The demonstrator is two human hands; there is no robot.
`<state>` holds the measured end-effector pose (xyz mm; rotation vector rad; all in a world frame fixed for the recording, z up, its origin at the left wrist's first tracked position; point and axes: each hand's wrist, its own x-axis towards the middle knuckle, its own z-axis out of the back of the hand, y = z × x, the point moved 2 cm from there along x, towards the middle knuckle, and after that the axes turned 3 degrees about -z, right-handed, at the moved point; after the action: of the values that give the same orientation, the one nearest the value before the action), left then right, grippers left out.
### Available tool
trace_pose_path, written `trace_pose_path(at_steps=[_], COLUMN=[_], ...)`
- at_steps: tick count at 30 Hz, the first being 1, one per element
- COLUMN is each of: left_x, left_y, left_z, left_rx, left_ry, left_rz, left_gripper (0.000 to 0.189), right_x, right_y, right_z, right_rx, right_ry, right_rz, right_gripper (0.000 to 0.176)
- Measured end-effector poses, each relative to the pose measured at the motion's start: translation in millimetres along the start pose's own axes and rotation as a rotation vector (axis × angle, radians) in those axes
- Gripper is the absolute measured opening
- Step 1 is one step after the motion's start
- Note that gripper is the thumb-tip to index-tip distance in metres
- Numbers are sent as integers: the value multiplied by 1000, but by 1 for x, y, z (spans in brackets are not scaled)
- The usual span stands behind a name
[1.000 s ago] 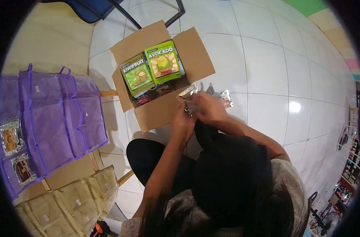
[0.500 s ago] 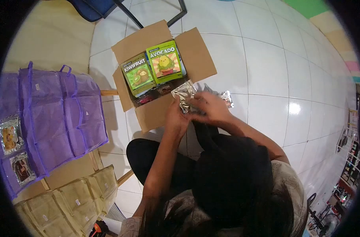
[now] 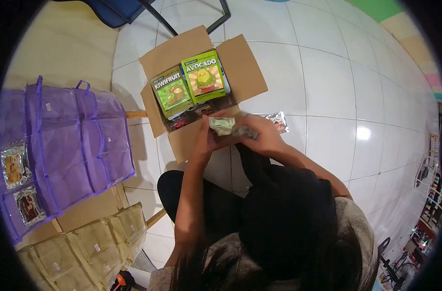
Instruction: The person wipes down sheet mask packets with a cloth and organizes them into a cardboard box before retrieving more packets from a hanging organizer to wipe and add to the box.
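My left hand (image 3: 209,140) is closed around a small foil packet with a pale green and white face (image 3: 223,124), held up just past the near flap of the cardboard box. Against it, my right hand (image 3: 265,136) pinches a greyish, shiny packet (image 3: 245,131) that is smeared by motion. Behind the right hand, a silver packet with a printed picture (image 3: 278,121) lies on the floor, partly covered. The open cardboard box (image 3: 241,68) holds a green packet marked AVOCADO (image 3: 204,80), one marked KIWIFRUIT (image 3: 172,95) and darker packs below them.
On the left hangs a purple mesh pocket organizer (image 3: 80,140) with a cookie-picture packet (image 3: 14,165) and a dark-picture packet (image 3: 30,206) in its pockets. Below is a beige pocket organizer (image 3: 92,242). A chair's dark metal leg (image 3: 218,22) stands behind the box.
The packet in my left hand has turned from its silver side to its pale green face. My right hand has shifted slightly down, and the view has moved a little.
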<state>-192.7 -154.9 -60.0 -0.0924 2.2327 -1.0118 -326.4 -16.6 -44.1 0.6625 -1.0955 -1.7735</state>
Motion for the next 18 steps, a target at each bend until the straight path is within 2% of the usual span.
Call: trace_pose_path(at_steps=[2,3,5,6,8,9,11,14,18], left_x=[16,17,2,-3,-3,-2,0,3,-1], left_y=[36,45,38,35,38,42,47,58,55], left_z=[32,36,4,-14,-31,-37,-51,-51,-51], left_rx=[90,124,-180,-331,-319,-315,-398,-499,-468], left_ry=[-138,57,47,43,-143,-235,-157,-35,-26], left_rz=[4,-192,-249,-275,-219,-192,-213,-250,-214], left_gripper=[72,61,50,45,38,35,34,34,35], right_x=[2,3,6,5,3,4,5,-1,8], right_y=[5,6,5,2,-3,-3,-4,0,-9], right_z=[1,1,0,0,1,4,11,-7,11], right_rx=[366,428,557,409,104,45,-66,-161,-221], right_ry=[-60,-55,-44,-155,-374,-386,-407,-169,-162], right_rz=[-351,-360,-380,-364,-326,-263,-137,111,84], right_gripper=[24,23,22,23,25,23,21,25,30])
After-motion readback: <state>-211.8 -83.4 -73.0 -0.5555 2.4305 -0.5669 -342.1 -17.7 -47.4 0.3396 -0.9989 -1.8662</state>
